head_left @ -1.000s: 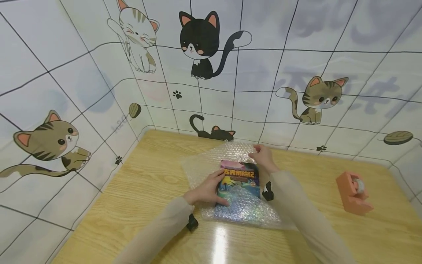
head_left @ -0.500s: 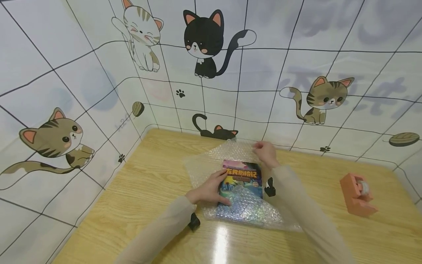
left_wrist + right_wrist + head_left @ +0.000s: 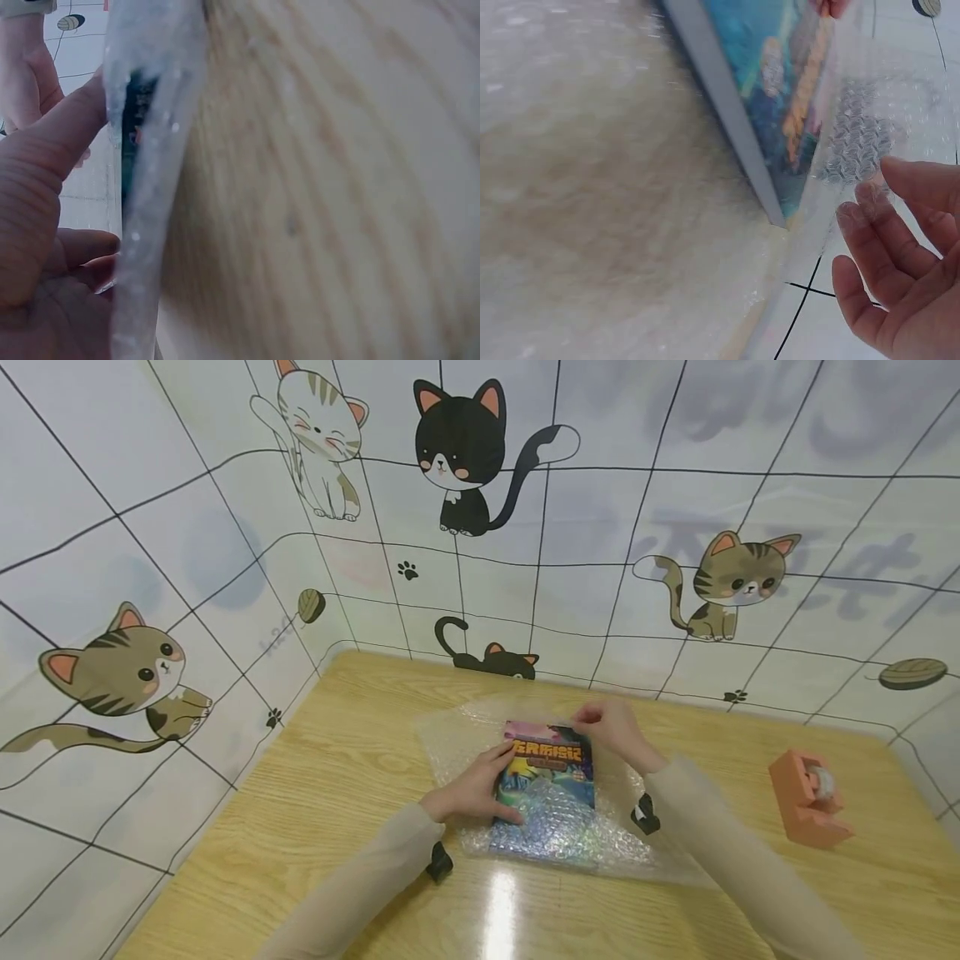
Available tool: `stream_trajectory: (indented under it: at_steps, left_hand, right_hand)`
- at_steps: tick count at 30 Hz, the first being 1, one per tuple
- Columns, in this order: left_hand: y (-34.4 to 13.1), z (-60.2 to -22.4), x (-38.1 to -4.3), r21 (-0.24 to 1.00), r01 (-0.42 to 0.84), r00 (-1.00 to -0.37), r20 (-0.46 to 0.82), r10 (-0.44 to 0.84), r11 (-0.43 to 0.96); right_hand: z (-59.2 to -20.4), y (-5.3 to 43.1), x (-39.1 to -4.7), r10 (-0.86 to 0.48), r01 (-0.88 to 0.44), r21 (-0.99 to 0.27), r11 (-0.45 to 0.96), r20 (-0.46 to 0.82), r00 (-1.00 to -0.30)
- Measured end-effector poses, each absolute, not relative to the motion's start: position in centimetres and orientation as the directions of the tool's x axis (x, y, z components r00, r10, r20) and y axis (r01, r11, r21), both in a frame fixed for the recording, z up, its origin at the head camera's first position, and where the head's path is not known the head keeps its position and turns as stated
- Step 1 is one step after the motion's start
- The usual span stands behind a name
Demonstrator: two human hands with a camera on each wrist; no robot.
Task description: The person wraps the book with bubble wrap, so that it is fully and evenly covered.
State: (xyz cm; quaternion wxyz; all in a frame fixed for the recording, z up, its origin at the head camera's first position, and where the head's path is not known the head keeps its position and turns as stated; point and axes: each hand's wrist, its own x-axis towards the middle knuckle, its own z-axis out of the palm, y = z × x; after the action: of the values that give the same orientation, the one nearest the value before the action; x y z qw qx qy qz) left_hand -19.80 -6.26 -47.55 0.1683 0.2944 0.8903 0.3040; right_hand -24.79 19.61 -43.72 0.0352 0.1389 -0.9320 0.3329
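A book [image 3: 557, 781] with a colourful cover lies on a sheet of bubble wrap [image 3: 461, 735] on the table. One part of the wrap is folded over the book's lower half; the title stays uncovered. My left hand [image 3: 471, 789] rests on the book's left side, fingers and thumb spread. In the left wrist view its thumb [image 3: 45, 161] touches the wrapped edge. Near the book's top right corner, my right hand [image 3: 617, 731] pinches the far part of the wrap. The right wrist view has the wrap [image 3: 855, 131] between thumb and fingertips, beside the book's corner [image 3: 787, 202].
An orange tape dispenser [image 3: 810, 802] with a roll of clear tape stands to the right on the wooden table [image 3: 352, 752]. Behind and to the left hangs a white gridded cloth [image 3: 585, 527] printed with cats.
My right hand has drawn the far part of the bubble wrap down towards the book's top edge. My left hand has stayed in place on the book.
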Motion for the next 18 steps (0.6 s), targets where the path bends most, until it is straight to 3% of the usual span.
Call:
stream_trajectory:
  at_steps: [7, 13, 18]
  left_hand:
    - [-6.2, -47.7, -19.2, 0.616, 0.41, -0.802, -0.109, 0.588, 0.673]
    - [-6.1, -47.0, -18.6, 0.439, 0.472, -0.857, 0.024, 0.515, 0.764]
    - [-6.1, -46.6, -18.5, 0.316, 0.54, -0.837, 0.105, 0.537, 0.78]
  right_hand:
    - [-44.4, 19.6, -23.4, -0.346, -0.378, -0.552, 0.743, 0.166, -0.923]
    - [-45.3, 19.5, -22.8, -0.427, -0.469, -0.47, 0.748, 0.201, -0.882]
    - [-45.7, 19.4, -22.6, -0.461, -0.508, -0.418, 0.753, 0.216, -0.861]
